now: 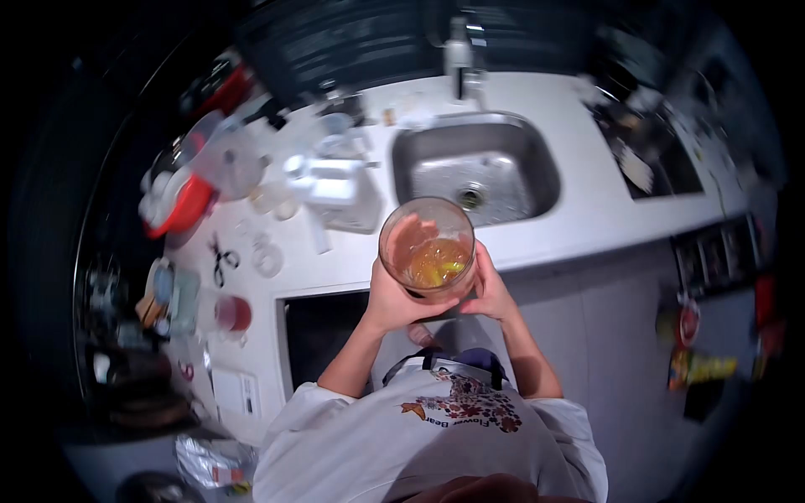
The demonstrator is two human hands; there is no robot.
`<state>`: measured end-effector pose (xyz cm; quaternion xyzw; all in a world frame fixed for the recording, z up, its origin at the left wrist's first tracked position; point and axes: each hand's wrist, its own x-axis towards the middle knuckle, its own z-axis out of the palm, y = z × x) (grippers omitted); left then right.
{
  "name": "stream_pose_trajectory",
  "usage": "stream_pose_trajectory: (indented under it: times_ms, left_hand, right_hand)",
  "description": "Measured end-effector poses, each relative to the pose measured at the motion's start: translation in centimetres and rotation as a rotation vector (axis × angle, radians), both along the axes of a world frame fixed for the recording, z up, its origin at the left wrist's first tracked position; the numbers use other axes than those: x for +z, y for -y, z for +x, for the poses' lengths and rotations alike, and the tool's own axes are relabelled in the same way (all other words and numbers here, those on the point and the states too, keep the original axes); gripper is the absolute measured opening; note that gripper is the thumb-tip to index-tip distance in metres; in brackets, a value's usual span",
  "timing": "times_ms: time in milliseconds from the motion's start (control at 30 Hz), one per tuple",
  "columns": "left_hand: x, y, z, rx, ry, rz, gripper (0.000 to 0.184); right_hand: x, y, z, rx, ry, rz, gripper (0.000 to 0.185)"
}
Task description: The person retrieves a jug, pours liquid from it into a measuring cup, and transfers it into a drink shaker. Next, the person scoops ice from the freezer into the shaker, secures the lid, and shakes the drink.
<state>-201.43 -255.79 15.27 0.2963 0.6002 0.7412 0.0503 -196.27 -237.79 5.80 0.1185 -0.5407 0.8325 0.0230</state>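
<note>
Amber liquid [440, 258] with yellow-green pieces filled the lower part of a clear, round cup [401, 245]. It was held up near the sink [524, 151]. Left hand [391, 295] and right hand [493, 290], widely curved, were both grasping its sides.

"Flower Bear" lettering [458, 422] on white shirt [356, 436]

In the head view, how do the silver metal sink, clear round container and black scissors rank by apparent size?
1. Silver metal sink
2. Clear round container, probably enlarged by being nearer the camera
3. Black scissors
</note>
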Motion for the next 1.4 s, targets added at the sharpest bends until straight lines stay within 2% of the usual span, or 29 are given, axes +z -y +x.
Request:
stream_pose_trajectory:
  times_ms: [133, 233, 367, 400, 467, 567, 600, 700, 767, 800, 900, 1033, 1133, 1400]
  left_hand:
    - [1.6, -11.2, 7.5, -0.237, -0.021, -0.097, 0.113]
    - [2.1, -19.7, 15.3, -0.478, -0.077, -0.074, 0.118]
    - [3.8, -30.3, 25.9, -0.999, 0.004, 0.004, 0.114]
    - [4.5, -33.5, 28.7, -1.105, 0.036, 0.008, 0.112]
    - [4.9, -39.5, 35.4, -1.306, 0.111, -0.006, 0.111]
    - [4.6, -48.1, 47.0, -1.634, 0.084, -0.009, 0.116]
    - [4.4, -50.4, 51.1, -1.761, 0.156, 0.004, 0.120]
    - [3.8, -55.8, 62.5, -2.129, 0.249, 0.038, 0.119]
    - [3.7, -58.3, 69.5, -2.271, 0.288, 0.026, 0.120]
    - [3.7, -59.9, 73.0, -2.334, 0.305, 0.021, 0.121]
    - [3.7, -64.2, 82.5, -2.447, 0.257, 0.098, 0.119]
    - [5.6, -71.4, 94.6, -2.571, 0.176, 0.071, 0.113]
    - [7.2, -76.2, 103.4, -2.632, 0.176, 0.079, 0.109]
    - [5.7, -84.1, 128.3, -2.791, 0.063, 0.090, 0.110]
  right_hand:
    - [-1.3, -6.6, 11.3, -0.360, 0.058, -0.213, 0.116]
    - [-0.9, -13.3, 22.1, -0.524, 0.031, -0.275, 0.114]
    - [1.6, -20.0, 38.4, -0.690, -0.060, -0.412, 0.115]
    - [3.1, -21.0, 41.5, -0.893, -0.105, -0.330, 0.110]
    - [3.2, -24.2, 49.7, -0.880, -0.140, -0.339, 0.109]
    - [2.8, -27.7, 60.7, -0.893, -0.192, -0.324, 0.109]
    - [2.9, -28.5, 64.2, -0.907, -0.213, -0.314, 0.109]
    - [3.8, -30.1, 72.6, -1.046, -0.331, -0.359, 0.106]
    - [2.8, -32.0, 77.9, -1.000, -0.480, -0.375, 0.101]
    - [2.4, -33.3, 80.6, -0.967, -0.553, -0.375, 0.098]
    - [2.7, -36.5, 88.4, -1.109, -0.651, -0.360, 0.097]
    - [5.1, -42.3, 99.5, -1.514, -0.482, -0.217, 0.104]
    - [7.0, -45.3, 106.4, -1.699, -0.427, -0.263, 0.105]
    - [3.0, -52.1, 126.9, -1.944, -0.638, -0.392, 0.101]
